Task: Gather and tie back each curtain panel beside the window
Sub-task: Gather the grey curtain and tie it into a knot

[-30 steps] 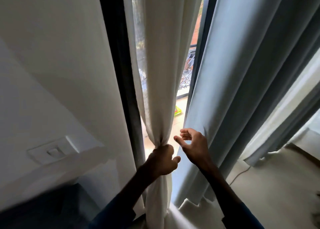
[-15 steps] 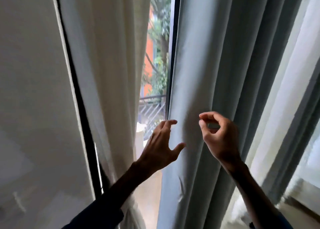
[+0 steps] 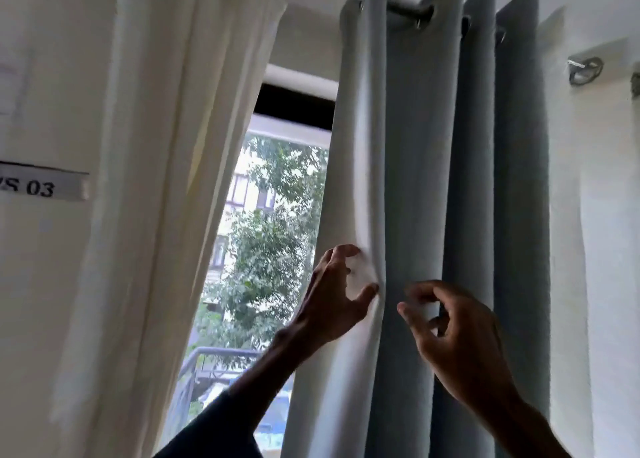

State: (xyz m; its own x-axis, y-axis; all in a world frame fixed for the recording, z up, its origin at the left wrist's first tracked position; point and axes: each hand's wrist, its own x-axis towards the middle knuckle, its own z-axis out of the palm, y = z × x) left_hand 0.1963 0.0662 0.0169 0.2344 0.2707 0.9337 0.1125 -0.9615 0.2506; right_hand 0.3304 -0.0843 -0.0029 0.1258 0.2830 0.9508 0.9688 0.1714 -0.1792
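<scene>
My left hand (image 3: 332,301) quit the white curtain (image 3: 166,145), now grips the grey curtain (image 3: 415,145) at its edge; right hand (image 3: 460,339) pinches a fold. Gathering barely begun, I judge; no tie in view.

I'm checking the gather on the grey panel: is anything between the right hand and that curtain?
Nothing visible. The right hand is directly in front of the grey curtain; the left hand grips its leading edge. The cream curtain hangs apart, beyond the window gap.
</scene>
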